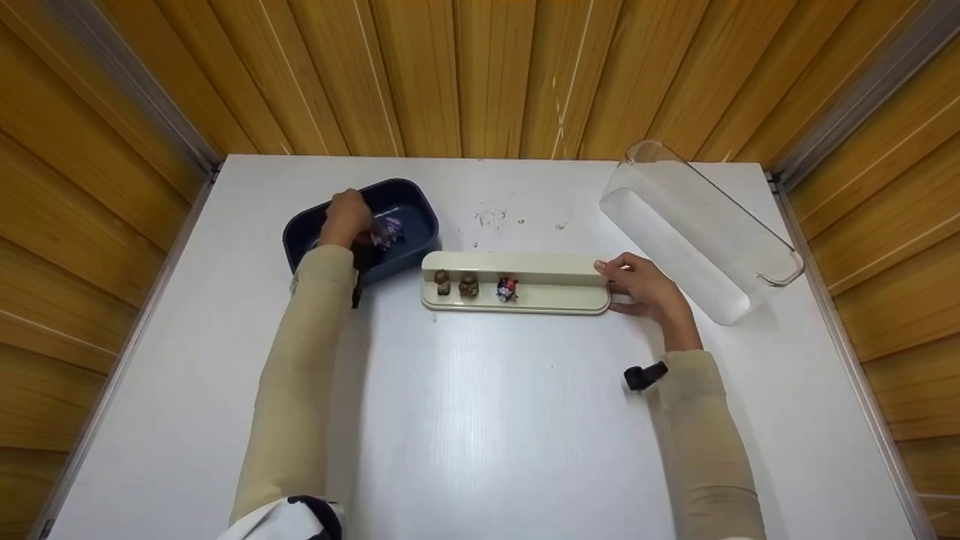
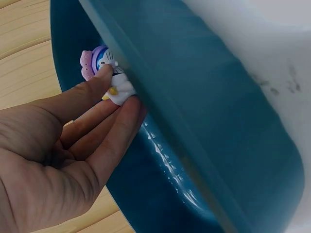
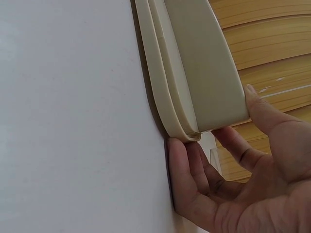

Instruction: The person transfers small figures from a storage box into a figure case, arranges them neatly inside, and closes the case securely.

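My left hand (image 1: 346, 217) reaches into a dark blue bin (image 1: 414, 201). Its thumb and fingers pinch a small toy figurine (image 2: 122, 88), white and blue with a purple-pink hat, by the bin's wall in the left wrist view. At the table's middle lies a long cream stepped display stand (image 1: 555, 297). My right hand (image 1: 649, 289) holds its right end, the thumb at the raised back part and the fingers at the lower end. Along the stand's lower step are two brown figurines (image 1: 442, 283) at the left and a red, dark and white figurine (image 1: 507, 289).
A clear plastic cover (image 1: 697, 232) lies at the back right, beyond my right hand. Dark smudges (image 1: 491, 219) mark the white table (image 1: 495, 420) behind the stand. Wood-patterned panels (image 1: 495, 75) wall the table at the back and both sides.
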The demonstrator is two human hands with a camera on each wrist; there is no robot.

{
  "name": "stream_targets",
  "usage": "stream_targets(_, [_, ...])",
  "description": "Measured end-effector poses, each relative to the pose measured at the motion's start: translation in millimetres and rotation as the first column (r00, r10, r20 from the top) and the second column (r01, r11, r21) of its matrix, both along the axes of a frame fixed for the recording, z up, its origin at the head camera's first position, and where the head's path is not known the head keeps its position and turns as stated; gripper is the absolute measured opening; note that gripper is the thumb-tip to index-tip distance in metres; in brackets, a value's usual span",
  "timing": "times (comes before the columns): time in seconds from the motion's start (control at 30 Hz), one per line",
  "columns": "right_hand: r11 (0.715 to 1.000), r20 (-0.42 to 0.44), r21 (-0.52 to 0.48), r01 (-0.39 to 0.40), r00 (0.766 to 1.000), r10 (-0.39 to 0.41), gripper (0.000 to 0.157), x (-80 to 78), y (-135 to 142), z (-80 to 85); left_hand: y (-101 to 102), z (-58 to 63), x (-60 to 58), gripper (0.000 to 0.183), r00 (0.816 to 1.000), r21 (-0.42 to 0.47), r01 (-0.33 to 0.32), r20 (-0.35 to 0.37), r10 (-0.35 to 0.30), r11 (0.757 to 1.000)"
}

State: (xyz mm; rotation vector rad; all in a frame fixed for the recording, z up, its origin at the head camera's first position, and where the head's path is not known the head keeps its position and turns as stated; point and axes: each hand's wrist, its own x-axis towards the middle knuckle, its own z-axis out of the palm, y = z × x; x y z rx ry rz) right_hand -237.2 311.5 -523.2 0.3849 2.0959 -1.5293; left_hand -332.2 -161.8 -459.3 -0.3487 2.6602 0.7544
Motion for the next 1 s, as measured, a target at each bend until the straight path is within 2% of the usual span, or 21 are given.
stream_targets(0.13, [1.0,0.005,0.003,-0.005,1.0,0.005,0.048,1.2,0.8,0.3,3.2,-0.4,-0.3,0.052,1.0,0.004,-0.014,0.025,0.013,1.0])
stream_targets(0.33, [1.0,0.009,0.006,-0.007,1.0,0.007,0.049,1.3,2.4,0.1,9.1,-2.3,-2.9,0.045,0.999,-0.038,0.014,0.03,-0.013,0.999])
stream_targets(0.67, [1.0,0.007,-0.019,-0.002,1.0,0.002,0.048,0.9,3.6,0.6,10.6,-0.7,-3.0,0.052,0.998,-0.107,0.066,0.015,-0.065,0.992])
stream_targets(0.83, [1.0,-0.01,-0.001,-0.008,1.0,0.008,0.049,0.9,2.1,1.9,10.1,-1.4,-2.6,0.052,0.993,-0.148,0.112,-0.006,-0.114,0.983])
stream_targets(1.0, [0.999,-0.015,0.027,-0.019,1.0,0.02,0.05,2.7,1.2,3.1,9.8,-5.9,-2.8,0.05,0.994,-0.148,0.109,-0.01,-0.112,0.983])
